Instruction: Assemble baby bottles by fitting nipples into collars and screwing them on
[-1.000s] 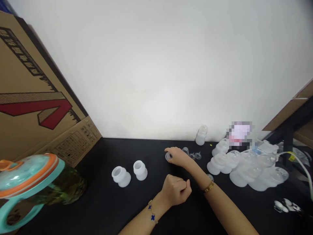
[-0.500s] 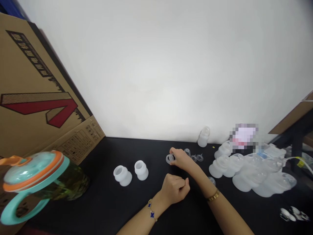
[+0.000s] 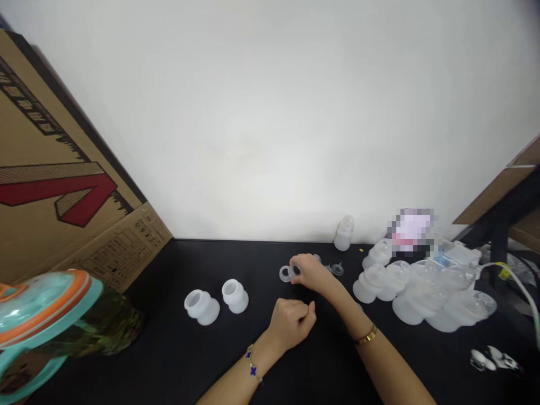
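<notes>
My right hand (image 3: 311, 272) pinches a clear plastic ring (image 3: 295, 271) just above the black table. A second translucent ring (image 3: 284, 274) lies right beside it, partly overlapped. Behind the right hand, more small clear pieces (image 3: 337, 269) rest on the table, some hidden by the fingers. My left hand (image 3: 292, 324) is closed in a loose fist on the table, nearer to me, with its thumb sticking out; I see nothing in it. To its left stand two white open-necked bottle bodies (image 3: 203, 307) (image 3: 235, 296).
A nippled bottle (image 3: 344, 233) stands by the wall. Several frosted capped bottles (image 3: 422, 298) crowd the right, near a pixelated pink item (image 3: 411, 229) and a white cable (image 3: 517, 284). Small black-and-white items (image 3: 493, 359) lie front right. A turquoise-lidded jug (image 3: 80, 315) and a carton (image 3: 63, 169) occupy the left.
The view has swung slightly to the right, so things sit farther left. My right hand still pinches the ring beside the other one. My left fist stays closed.
</notes>
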A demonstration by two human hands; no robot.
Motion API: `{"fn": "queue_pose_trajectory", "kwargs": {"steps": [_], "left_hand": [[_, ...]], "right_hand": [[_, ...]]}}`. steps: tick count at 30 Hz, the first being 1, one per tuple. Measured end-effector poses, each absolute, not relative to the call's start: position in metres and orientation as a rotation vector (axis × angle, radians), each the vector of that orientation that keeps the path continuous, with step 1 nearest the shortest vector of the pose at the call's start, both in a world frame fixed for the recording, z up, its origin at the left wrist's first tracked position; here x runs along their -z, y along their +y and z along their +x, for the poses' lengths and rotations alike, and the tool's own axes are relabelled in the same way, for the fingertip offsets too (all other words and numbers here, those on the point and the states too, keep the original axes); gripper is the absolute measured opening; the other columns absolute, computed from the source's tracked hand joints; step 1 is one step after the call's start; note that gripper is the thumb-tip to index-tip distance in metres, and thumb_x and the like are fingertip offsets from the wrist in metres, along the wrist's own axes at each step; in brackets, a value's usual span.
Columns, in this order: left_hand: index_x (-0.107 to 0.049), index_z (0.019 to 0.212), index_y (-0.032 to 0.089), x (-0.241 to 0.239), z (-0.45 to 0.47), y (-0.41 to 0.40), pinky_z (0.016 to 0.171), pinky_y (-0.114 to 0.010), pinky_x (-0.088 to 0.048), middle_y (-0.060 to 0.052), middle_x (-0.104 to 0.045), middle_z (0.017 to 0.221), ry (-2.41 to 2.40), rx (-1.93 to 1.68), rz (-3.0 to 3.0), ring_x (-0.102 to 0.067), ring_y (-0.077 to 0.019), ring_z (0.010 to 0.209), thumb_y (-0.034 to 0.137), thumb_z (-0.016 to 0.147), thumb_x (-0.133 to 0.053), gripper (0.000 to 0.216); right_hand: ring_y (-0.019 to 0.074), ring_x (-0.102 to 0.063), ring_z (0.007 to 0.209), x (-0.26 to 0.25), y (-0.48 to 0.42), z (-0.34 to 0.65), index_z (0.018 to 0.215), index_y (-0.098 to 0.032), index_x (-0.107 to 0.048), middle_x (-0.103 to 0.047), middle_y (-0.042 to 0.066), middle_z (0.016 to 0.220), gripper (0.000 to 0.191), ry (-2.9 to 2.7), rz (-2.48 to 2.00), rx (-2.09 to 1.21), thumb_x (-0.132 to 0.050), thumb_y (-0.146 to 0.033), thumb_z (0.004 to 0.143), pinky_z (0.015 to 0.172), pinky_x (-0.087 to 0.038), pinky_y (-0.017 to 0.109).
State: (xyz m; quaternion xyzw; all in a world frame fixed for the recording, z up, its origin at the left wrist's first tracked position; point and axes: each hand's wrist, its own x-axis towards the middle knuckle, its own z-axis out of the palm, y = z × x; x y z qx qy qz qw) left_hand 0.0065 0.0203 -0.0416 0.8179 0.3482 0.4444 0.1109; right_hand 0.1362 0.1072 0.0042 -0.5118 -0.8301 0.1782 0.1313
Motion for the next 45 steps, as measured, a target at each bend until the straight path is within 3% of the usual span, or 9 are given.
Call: {"fn": "queue_pose_trajectory", "kwargs": {"steps": [4,6,10,18,23,29,36,41,45], "left_hand": [[-0.051,0.06,0.019,0.033,0.004,0.021,0.05,-0.025,-0.028,0.004,-0.041,0.052,1.22,-1.245,2.177,-0.039,-0.0091,0.047,0.025,0.095,-0.048,0.035],[-0.059,0.096,0.019,0.027,0.003,0.022,0.053,-0.024,-0.032,0.006,-0.043,0.059,1.297,-1.225,1.955,-0.042,-0.0099,0.049,0.03,0.095,-0.05,0.014],[-0.043,0.128,0.022,0.018,0.0,0.027,0.051,-0.022,-0.033,0.005,-0.051,0.071,1.311,-1.281,1.564,-0.044,-0.0097,0.052,0.039,0.099,-0.044,0.034],[-0.054,0.127,0.024,0.013,-0.007,0.034,0.054,-0.022,-0.039,-0.003,-0.065,0.102,1.265,-1.246,1.656,-0.045,-0.0078,0.053,0.039,0.096,-0.048,0.034],[-0.054,0.128,0.025,0.017,-0.006,0.034,0.053,-0.023,-0.042,-0.006,-0.066,0.114,1.238,-1.193,1.612,-0.049,-0.0082,0.053,0.038,0.092,-0.054,0.038],[-0.046,0.134,0.02,0.022,-0.006,0.045,0.038,-0.018,-0.037,-0.006,-0.07,0.096,1.126,-1.181,1.276,-0.05,-0.0067,0.046,0.048,0.084,-0.064,0.06],[-0.056,0.114,0.02,0.019,-0.003,0.045,0.034,-0.015,-0.036,-0.01,-0.066,0.115,1.084,-1.187,1.165,-0.064,-0.0108,0.059,0.042,0.072,-0.076,0.052],[-0.059,0.111,0.019,0.02,-0.001,0.041,0.037,-0.015,-0.04,0.0,-0.067,0.076,1.14,-1.17,1.215,-0.062,-0.0119,0.057,0.034,0.072,-0.077,0.046],[-0.06,0.11,0.018,0.016,-0.001,0.039,0.037,-0.014,-0.039,-0.003,-0.07,0.09,1.106,-1.18,1.215,-0.061,-0.0094,0.055,0.032,0.071,-0.078,0.046]], "right_hand": [[0.0217,-0.061,0.097,-0.012,0.105,0.141,0.099,-0.019,-0.067,-0.068,0.005,0.101,0.028,-2.409,-1.455,-0.512,-0.075,-0.017,0.073,0.084,-0.042,0.029],[0.0205,-0.061,0.096,-0.019,0.103,0.145,0.101,-0.02,-0.066,-0.067,0.005,0.101,0.027,-2.399,-1.448,-0.51,-0.072,-0.016,0.075,0.084,-0.042,0.029],[0.0201,-0.061,0.098,-0.037,0.096,0.153,0.12,-0.02,-0.059,-0.066,0.006,0.107,0.047,-2.34,-1.416,-0.535,-0.07,-0.017,0.074,0.086,-0.043,0.029],[0.0175,-0.062,0.077,-0.056,0.087,0.159,0.126,-0.024,-0.055,-0.069,0.0,0.091,0.058,-2.294,-1.38,-0.892,-0.075,-0.027,0.072,0.067,-0.044,0.026],[0.0206,-0.064,0.092,-0.051,0.082,0.154,0.123,-0.023,-0.056,-0.07,0.004,0.1,0.052,-2.306,-1.42,-0.735,-0.068,-0.013,0.073,0.08,-0.045,0.028],[0.0201,-0.061,0.107,-0.029,0.073,0.147,0.135,-0.023,-0.049,-0.066,0.007,0.12,0.063,-2.193,-1.267,-0.658,-0.054,-0.004,0.076,0.091,-0.046,0.032],[0.0215,-0.059,0.113,0.002,0.051,0.152,0.134,-0.024,-0.052,-0.062,0.008,0.13,0.057,-1.996,-1.23,-0.647,-0.049,-0.007,0.079,0.097,-0.047,0.038],[0.0212,-0.065,0.097,0.009,0.038,0.156,0.125,-0.023,-0.059,-0.068,0.008,0.119,0.043,-1.824,-1.295,-0.66,-0.054,-0.016,0.082,0.082,-0.053,0.034],[0.02,-0.067,0.082,0.012,0.032,0.16,0.113,-0.023,-0.066,-0.073,0.005,0.105,0.031,-1.765,-1.365,-0.667,-0.056,-0.022,0.084,0.067,-0.053,0.03]]}}
